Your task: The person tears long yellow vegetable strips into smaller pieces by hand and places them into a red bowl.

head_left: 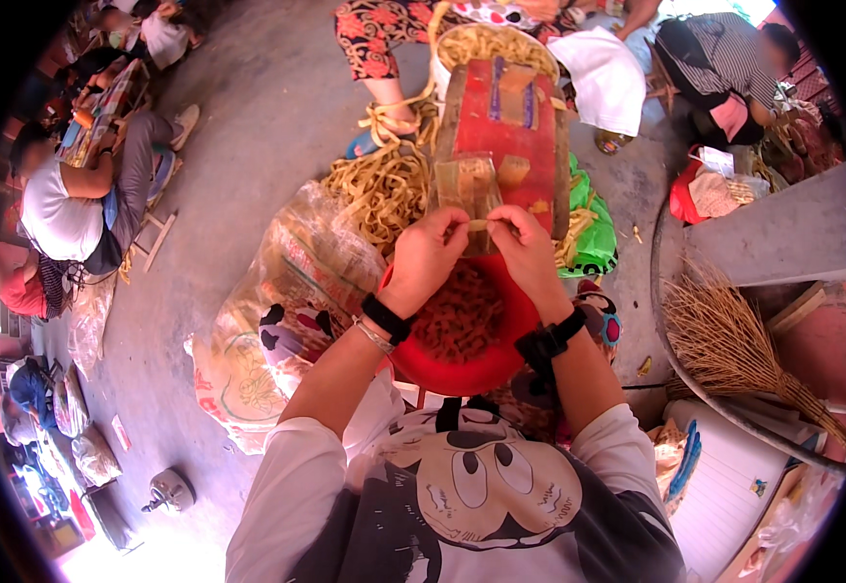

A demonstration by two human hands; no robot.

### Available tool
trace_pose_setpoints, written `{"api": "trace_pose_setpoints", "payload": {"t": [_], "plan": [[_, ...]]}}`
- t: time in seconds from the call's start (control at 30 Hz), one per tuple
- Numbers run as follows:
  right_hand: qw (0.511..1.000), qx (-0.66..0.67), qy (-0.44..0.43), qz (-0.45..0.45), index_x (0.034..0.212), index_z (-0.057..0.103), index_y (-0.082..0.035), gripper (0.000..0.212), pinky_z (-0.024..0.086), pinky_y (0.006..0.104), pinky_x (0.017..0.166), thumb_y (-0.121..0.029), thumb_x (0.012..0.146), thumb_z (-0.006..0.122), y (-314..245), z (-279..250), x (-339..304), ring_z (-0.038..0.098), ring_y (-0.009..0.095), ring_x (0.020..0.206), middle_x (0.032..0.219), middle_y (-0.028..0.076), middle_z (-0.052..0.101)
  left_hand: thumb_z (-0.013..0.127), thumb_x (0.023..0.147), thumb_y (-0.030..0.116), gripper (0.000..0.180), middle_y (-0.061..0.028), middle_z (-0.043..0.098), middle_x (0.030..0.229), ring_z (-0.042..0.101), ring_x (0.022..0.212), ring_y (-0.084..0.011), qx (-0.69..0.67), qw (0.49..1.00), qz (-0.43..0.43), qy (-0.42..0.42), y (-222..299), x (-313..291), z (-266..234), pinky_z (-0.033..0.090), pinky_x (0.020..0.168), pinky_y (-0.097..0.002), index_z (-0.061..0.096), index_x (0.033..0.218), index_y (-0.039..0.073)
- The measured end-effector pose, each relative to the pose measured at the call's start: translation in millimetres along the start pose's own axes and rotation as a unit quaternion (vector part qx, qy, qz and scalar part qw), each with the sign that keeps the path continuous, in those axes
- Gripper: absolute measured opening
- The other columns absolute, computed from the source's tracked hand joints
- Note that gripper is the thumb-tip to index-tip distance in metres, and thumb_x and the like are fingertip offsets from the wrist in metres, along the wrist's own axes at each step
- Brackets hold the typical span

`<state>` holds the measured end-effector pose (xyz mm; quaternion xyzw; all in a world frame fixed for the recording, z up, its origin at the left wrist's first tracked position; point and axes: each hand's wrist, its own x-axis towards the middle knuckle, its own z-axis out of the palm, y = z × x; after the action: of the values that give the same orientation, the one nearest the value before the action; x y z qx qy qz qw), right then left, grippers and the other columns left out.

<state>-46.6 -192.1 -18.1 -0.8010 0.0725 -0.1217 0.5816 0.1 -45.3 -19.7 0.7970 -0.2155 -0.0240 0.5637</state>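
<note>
Wears cartoon-print shirt (500,486), pinches pale yellow strip (478,225) between left hand (428,255) and right hand (528,255) fingertips at red board (532,146)'s near edge, beside red basin (512,325).

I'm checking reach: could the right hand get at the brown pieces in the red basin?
Probably yes: the brown pieces lie uncovered in the open red basin, though the right hand pinches a yellowish strip.

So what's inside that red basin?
The basin holds a heap of small, short reddish-brown pieces. They cover the bottom, so whatever lies beneath them can't be seen. The left hand hides part of the rim.
</note>
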Motion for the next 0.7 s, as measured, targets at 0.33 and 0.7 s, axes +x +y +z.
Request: {"api": "trace_pose_setpoints", "payload": {"t": [0.33,0.7], "plan": [[0.966,-0.201,0.125,-0.105,0.088,0.055,-0.003,0.013,0.041,0.0321,0.06,-0.012,0.078,0.056,28,-16,1,0.05,0.016,0.064,0.07,0.005,0.051,0.052,0.072,0.012,0.006,-0.0125,0.057,0.072,0.055,0.063,-0.0312,0.225,0.973,0.021,0.053,1,-2,-2,0.044,0.053,-0.038,0.052,0.076,0.007],[0.908,0.339,-0.059,0.24,0.093,0.056,-0.005,0.016,0.041,0.0184,0.055,-0.015,0.08,0.057,-9,-23,-55,0.047,0.005,0.058,0.075,-0.001,0.055,0.048,0.087,0.016,0.018,-0.0015,0.056,0.081,0.05,0.068,-0.0056,-0.23,0.945,-0.168,-0.161,32,-44,-5,0.042,0.059,-0.0182,0.052,0.096,0.002]]}}
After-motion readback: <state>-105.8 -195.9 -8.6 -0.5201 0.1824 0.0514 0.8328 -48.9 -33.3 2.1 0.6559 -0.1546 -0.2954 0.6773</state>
